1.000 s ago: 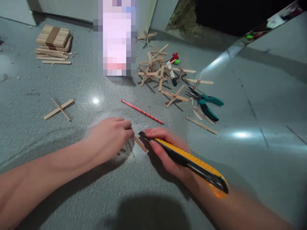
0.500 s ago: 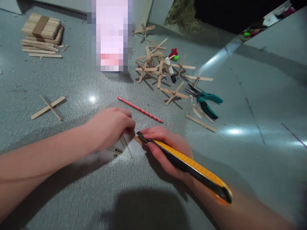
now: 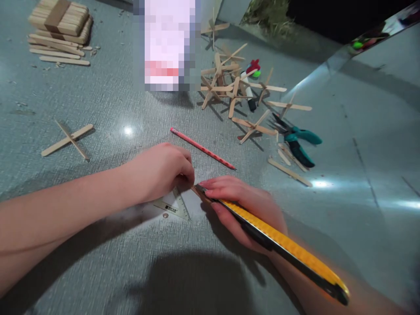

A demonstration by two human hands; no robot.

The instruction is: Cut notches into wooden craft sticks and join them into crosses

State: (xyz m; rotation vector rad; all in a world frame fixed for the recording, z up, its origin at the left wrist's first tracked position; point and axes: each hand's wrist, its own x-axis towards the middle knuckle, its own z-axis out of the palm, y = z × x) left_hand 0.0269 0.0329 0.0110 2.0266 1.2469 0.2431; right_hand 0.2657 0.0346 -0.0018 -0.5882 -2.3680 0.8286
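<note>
My right hand (image 3: 252, 197) is closed around a yellow and black box cutter (image 3: 288, 248), its blade end pointing left toward my other hand. My left hand (image 3: 167, 168) is closed, its fingertips pinching the end of a wooden craft stick (image 3: 204, 196). The cutter's tip lies against or just over that stick; which one I cannot tell. Below my left hand, a clear set square (image 3: 180, 211) is partly covered by the palm. A red pencil (image 3: 203, 149) lies just beyond both hands.
Crossed craft sticks (image 3: 69, 139) lie at left, with a banded stick bundle (image 3: 59, 19) farther back. Several more crossed sticks (image 3: 234, 98) are heaped at back right, around a marker (image 3: 248, 91). Teal-handled pliers (image 3: 300, 144) and loose stick pieces (image 3: 288, 171) lie right.
The view has shifted, so most things appear farther right. The box cutter's tip has come closer to my left fingertips, and its handle reaches farther down and right.
</note>
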